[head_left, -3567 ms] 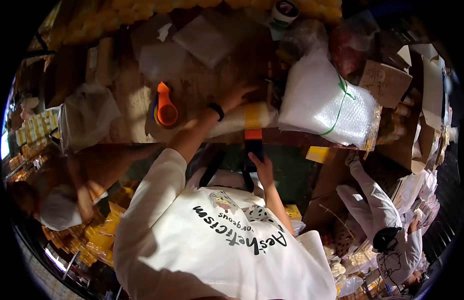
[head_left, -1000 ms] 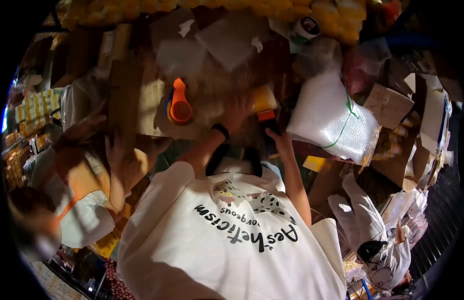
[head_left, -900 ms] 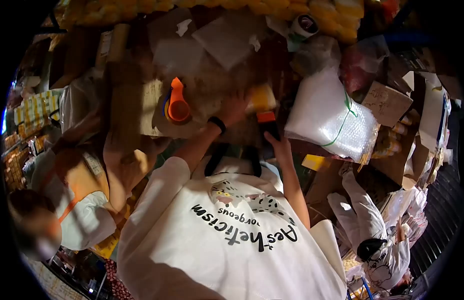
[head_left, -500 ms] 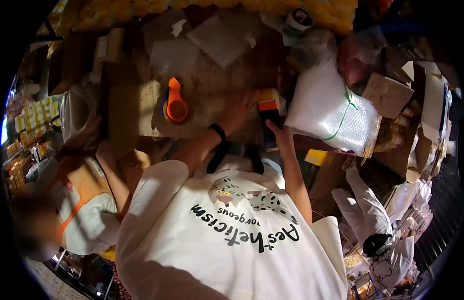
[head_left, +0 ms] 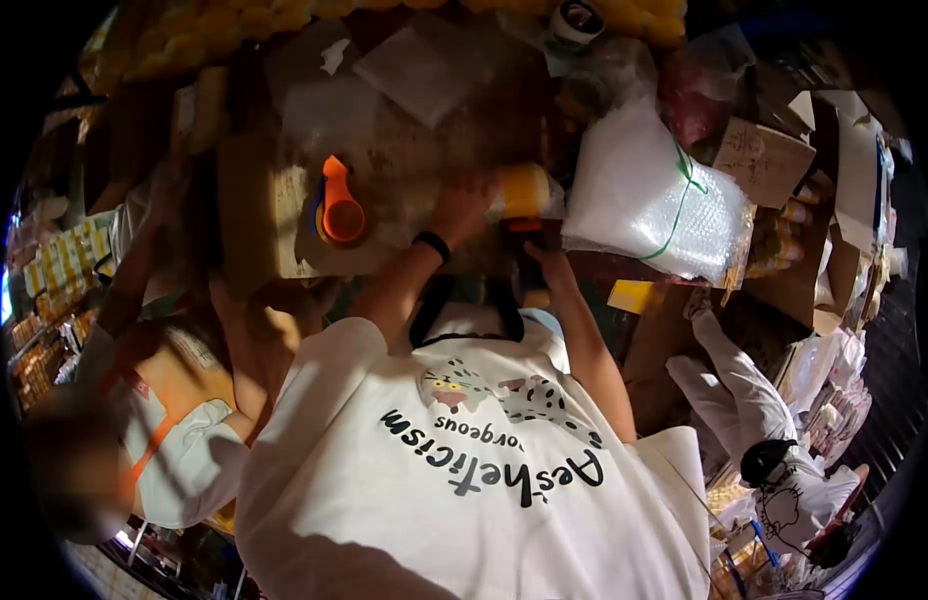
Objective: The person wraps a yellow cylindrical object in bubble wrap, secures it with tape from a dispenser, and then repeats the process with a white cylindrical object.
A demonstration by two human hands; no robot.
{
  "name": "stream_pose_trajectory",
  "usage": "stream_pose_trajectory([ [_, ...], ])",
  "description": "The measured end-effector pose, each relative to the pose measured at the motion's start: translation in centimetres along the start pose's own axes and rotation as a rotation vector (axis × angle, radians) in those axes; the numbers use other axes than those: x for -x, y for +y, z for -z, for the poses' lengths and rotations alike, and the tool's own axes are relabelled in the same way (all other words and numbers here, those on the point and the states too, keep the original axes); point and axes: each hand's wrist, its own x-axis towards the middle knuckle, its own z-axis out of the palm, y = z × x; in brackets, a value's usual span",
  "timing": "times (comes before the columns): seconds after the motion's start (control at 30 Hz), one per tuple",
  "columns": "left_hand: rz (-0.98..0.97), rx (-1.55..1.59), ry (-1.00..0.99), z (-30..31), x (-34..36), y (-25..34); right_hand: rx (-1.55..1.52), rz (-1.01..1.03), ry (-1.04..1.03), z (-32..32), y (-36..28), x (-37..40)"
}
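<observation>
My left hand [head_left: 463,207], with a black band at the wrist, lies over the table against the left end of a yellow package [head_left: 525,191] in clear wrapping. The fingers look curled at that end; shadow and blur soften them. Just to the right, my right hand [head_left: 550,263] is closed on a dark handheld device with an orange end [head_left: 525,226]. The device's orange end lies close below the package. Its kind does not show clearly. Left of my left hand, an orange scoop-shaped tool [head_left: 341,212] rests on a cardboard box [head_left: 284,255].
A bubble-wrap bundle [head_left: 649,200] tied with green string lies to the right. A tape roll [head_left: 577,20] and clear plastic sheets [head_left: 424,75] sit farther back. Cardboard boxes [head_left: 764,160] crowd the right. One person [head_left: 179,440] is at the left, another [head_left: 784,470] at the right.
My left hand has come against the yellow package, which shows more fully now. The dark device in my right hand has tilted and shows less of its length. The view has shifted slightly.
</observation>
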Motion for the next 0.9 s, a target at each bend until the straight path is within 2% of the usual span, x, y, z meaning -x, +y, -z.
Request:
stream_pose_trajectory([
  [0.07,0.019,0.067,-0.079,0.9,0.1,0.1,0.019,-0.265,-0.065,-0.8,1.6,-2.1],
  [0.1,0.018,0.050,-0.051,0.7,-0.2,0.0,0.036,-0.387,-0.101,-0.9,1.5,-3.0],
  [0.2,0.027,0.052,-0.016,0.0,-0.2,-0.5,0.164,-0.234,-0.093,-1.8,-3.8,1.6],
  [0.27,0.031,0.136,-0.037,0.1,-0.1,-0.8,0.111,-0.115,-0.150,-0.4,-3.0,3.6],
  [0.37,-0.068,0.269,0.165,0.4,1.5,-1.6,0.110,0.019,-0.171,2.8,-4.4,7.8],
  [0.4,-0.030,0.263,0.178,0.3,2.7,-2.1,0.119,0.058,-0.166,3.8,-5.7,9.3],
  [0.5,0.060,0.267,0.239,1.1,6.1,-2.9,0.381,0.447,-0.210,6.3,-8.1,11.8],
  [0.57,0.097,0.308,0.301,4.2,7.5,-2.1,0.391,0.715,-0.159,6.5,-9.3,12.9],
  [0.6,0.095,0.634,0.214,6.7,7.7,-1.2,0.392,0.847,-0.135,6.6,-9.8,13.5],
  [0.63,0.089,0.957,0.120,9.9,7.6,0.1,0.401,0.842,-0.170,7.0,-10.1,13.9],
  [0.67,0.079,1.277,0.022,12.5,7.6,1.3,0.416,0.919,-0.159,7.1,-10.5,14.4],
  [0.73,-0.007,1.649,-0.168,15.8,7.6,4.1,0.442,1.083,-0.135,7.2,-11.7,14.9],
  [0.77,-0.055,1.830,-0.271,16.6,7.7,4.9,0.459,1.048,-0.199,7.5,-12.1,15.4],
  [0.87,0.002,1.413,-0.350,16.0,8.6,5.2,0.480,0.980,-0.313,7.6,-12.1,16.1],
  [0.9,0.040,1.454,-0.302,16.6,9.0,5.8,0.470,1.020,-0.280,7.2,-12.5,16.5],
])
